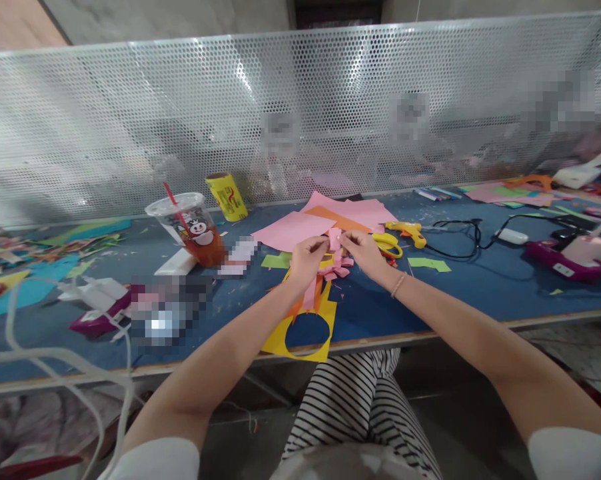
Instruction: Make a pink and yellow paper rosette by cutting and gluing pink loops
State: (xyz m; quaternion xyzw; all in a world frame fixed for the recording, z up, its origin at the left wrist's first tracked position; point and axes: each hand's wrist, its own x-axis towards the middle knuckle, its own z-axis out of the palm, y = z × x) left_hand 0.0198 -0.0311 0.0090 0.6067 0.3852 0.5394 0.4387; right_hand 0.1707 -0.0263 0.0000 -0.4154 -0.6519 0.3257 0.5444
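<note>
Holds a small pink paper piece [334,240] over the middle of a blue table [380,313], pinched between left hand [308,259] and right hand [363,253]. Clamps its left edge with the left thumb and fingers drawn together, and its right edge likewise with those of the right hand; cannot tell exactly which fingertips press on it. Wears 1 thin bracelet [396,285] at the right wrist, and striped trousers [338,400] below the table's near edge. Has a cluster of short pink strips [339,270] just under both hands, and nearer, a yellow sheet [279,340] with 1 large round hole, reaching slightly past the table's near edge. Has larger pink sheets [290,231] spread on the far side, with 1 orange strip [333,217] lying across. Has yellow-handled scissors [389,244] just beside the right hand, then a yellow glue gun [409,232] farther right, and a green scrap [429,265] nearer than that. Has a clear plastic cup [193,230] with 1 red straw well to the left, near a yellow cylinder [229,198] on its far right. Has 2 purple power strips, 1 near left [100,320] and 1 far right [563,261]. Faces a perforated screen [305,87] along the far edge.
</note>
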